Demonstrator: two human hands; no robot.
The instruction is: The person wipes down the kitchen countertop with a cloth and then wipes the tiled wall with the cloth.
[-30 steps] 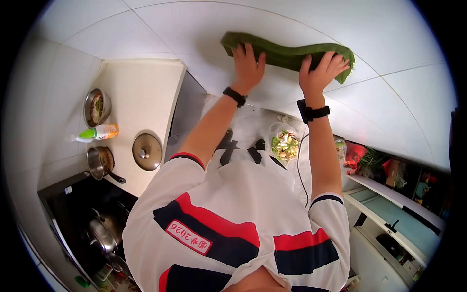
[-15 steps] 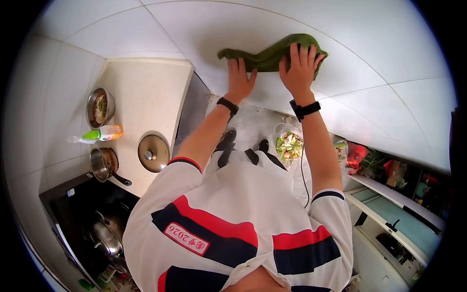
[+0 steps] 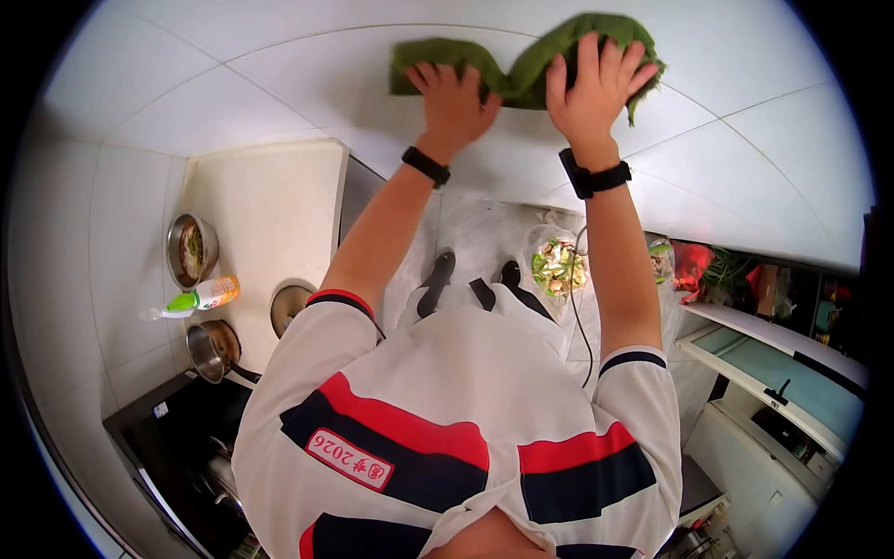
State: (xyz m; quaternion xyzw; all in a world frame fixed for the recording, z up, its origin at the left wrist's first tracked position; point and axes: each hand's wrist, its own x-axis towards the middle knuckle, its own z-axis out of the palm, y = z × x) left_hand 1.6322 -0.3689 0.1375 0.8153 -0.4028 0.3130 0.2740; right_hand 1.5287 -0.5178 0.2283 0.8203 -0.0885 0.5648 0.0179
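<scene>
A green cloth (image 3: 535, 79) lies bunched against the white tiled wall in front of me. My left hand (image 3: 456, 107) presses on its left part, fingers apart and slightly bent. On the right part, my right hand (image 3: 596, 88) lies flat with spread fingers, pinning the cloth to the tiles. The cloth folds upward on the right and dips between the two hands. Each wrist carries a black band. What lies under the palms is hidden.
At left, a pale countertop (image 3: 265, 191) bears a steel bowl of food (image 3: 193, 252), a spray bottle (image 3: 203, 296), a saucepan (image 3: 214, 349) and a lid (image 3: 291, 303). A black stove (image 3: 182, 443) adjoins it. Bagged food scraps (image 3: 559, 268) sit on the floor; an open cabinet (image 3: 764, 373) stands right.
Both hands have slid the cloth higher up the wall, the right hand also further right. The cloth is more spread out. My view has shifted, so the countertop things appear lower.
</scene>
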